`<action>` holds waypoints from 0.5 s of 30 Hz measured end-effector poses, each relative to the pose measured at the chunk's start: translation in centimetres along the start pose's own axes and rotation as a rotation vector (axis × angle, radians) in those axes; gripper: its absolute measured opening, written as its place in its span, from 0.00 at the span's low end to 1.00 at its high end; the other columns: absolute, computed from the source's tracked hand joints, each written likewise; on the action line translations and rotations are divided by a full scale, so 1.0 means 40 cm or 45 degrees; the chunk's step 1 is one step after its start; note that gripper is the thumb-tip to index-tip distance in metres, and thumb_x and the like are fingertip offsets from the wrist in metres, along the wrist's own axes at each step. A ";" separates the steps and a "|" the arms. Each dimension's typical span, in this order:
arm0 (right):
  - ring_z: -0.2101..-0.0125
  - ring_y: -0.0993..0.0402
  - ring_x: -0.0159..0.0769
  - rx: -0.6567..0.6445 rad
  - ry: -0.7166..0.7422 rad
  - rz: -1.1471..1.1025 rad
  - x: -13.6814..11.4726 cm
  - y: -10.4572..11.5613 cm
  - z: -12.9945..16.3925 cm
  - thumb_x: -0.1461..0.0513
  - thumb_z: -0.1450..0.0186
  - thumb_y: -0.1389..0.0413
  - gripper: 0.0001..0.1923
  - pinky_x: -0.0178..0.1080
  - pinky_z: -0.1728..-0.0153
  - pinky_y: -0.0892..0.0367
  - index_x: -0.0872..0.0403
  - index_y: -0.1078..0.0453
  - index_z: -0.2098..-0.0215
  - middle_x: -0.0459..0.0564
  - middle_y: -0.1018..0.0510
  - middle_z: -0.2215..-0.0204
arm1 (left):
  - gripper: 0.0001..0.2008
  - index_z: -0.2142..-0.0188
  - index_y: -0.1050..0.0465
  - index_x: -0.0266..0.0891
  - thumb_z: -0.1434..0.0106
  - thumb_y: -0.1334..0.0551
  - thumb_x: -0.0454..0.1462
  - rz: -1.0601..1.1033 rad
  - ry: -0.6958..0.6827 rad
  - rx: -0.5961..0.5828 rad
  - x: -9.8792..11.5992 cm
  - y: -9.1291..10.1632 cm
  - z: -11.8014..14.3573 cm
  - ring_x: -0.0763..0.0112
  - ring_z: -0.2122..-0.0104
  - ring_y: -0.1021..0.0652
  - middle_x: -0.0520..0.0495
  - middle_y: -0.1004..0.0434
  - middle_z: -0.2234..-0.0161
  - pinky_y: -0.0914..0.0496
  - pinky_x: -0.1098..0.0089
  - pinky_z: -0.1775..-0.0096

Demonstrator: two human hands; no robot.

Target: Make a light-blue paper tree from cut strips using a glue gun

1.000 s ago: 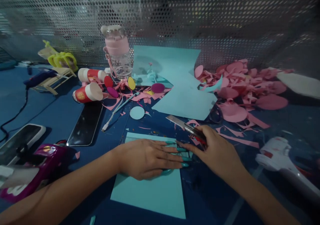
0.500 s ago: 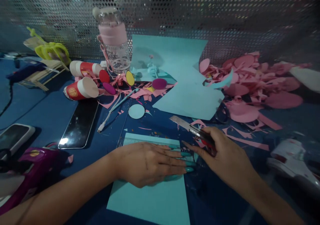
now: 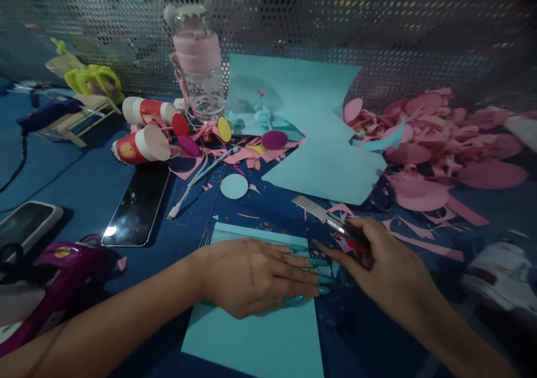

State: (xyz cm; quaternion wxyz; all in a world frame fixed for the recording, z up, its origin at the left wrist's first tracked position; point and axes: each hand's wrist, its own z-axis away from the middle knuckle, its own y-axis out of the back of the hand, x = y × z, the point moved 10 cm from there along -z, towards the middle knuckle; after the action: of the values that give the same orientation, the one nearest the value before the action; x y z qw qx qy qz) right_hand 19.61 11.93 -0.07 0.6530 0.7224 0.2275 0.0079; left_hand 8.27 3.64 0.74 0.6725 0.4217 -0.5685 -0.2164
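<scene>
My left hand (image 3: 255, 277) lies flat, fingers spread, on a light blue sheet of paper (image 3: 260, 333) on the blue table. My right hand (image 3: 390, 277) is just to its right and grips a utility knife (image 3: 323, 215) whose metal blade points up and left; its forefinger reaches toward the sheet's right edge. A small light blue paper circle (image 3: 234, 186) lies beyond the sheet.
A larger blue sheet (image 3: 319, 143) and a pile of pink paper scraps (image 3: 432, 143) lie at the back right. A pink water bottle (image 3: 198, 65), two red and white cups (image 3: 142, 143), a dark phone (image 3: 136, 207), a purple tool (image 3: 54, 277) and a white glue gun (image 3: 499, 272) surround the work area.
The view has shifted slightly; both hands stay on the sheet, with my right hand and the knife moved a little to the right.
</scene>
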 end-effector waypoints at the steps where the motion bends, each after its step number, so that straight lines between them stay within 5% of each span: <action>1: 0.74 0.28 0.39 -0.004 -0.002 -0.006 0.000 -0.001 0.000 0.44 0.43 0.52 0.22 0.36 0.78 0.38 0.52 0.40 0.64 0.50 0.27 0.71 | 0.23 0.43 0.44 0.32 0.36 0.55 0.35 0.007 -0.003 0.007 0.000 0.001 0.000 0.71 0.40 0.47 0.47 0.45 0.41 0.54 0.70 0.39; 15: 0.73 0.28 0.40 0.077 -0.089 0.040 -0.007 0.012 -0.002 0.42 0.46 0.50 0.24 0.36 0.77 0.40 0.53 0.38 0.66 0.50 0.26 0.72 | 0.23 0.44 0.41 0.41 0.37 0.52 0.45 -0.119 -0.003 0.076 0.009 -0.004 0.001 0.65 0.39 0.51 0.53 0.45 0.41 0.56 0.64 0.39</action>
State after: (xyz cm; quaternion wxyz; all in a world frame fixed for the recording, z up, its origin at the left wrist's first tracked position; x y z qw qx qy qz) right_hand 19.49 11.91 0.46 0.6383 0.7449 0.1935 -0.0139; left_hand 8.34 3.27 0.80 0.6482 0.4674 -0.5549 -0.2311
